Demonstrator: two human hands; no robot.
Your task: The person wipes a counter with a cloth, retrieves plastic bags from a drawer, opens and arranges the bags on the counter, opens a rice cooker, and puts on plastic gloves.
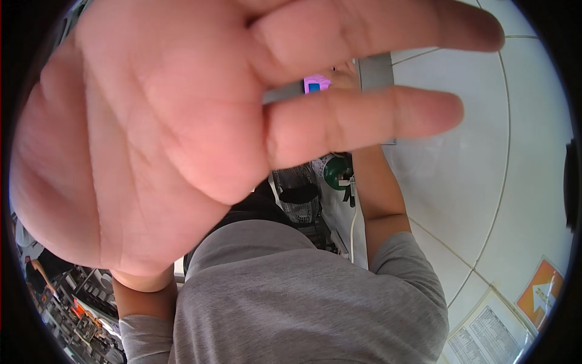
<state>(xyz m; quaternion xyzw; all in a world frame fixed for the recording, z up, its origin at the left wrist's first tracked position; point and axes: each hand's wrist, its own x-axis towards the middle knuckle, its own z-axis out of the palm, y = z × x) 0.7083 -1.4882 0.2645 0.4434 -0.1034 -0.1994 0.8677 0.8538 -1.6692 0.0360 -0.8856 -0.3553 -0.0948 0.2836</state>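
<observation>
My left hand (163,115) fills the upper left, very close to the camera, palm toward me. Two of its fingers stretch out to the right, apart from each other, and nothing lies in the palm. The other fingers are out of the frame. Behind those fingers, my right hand (345,71) shows only in a small part; its fingers are mostly hidden. Beside it is a pink-purple thing (317,80) with a blue patch, whose kind I cannot make out. Whether my right hand touches it cannot be seen. A grey flat surface (377,68) lies around there.
A green rounded object (335,173) and a dark mesh item (297,189) sit below the fingers. To the right stands a white panelled wall (451,182) with an orange sign (541,288) and a printed sheet (490,333). Another person's arm (43,276) shows at the lower left among cluttered equipment.
</observation>
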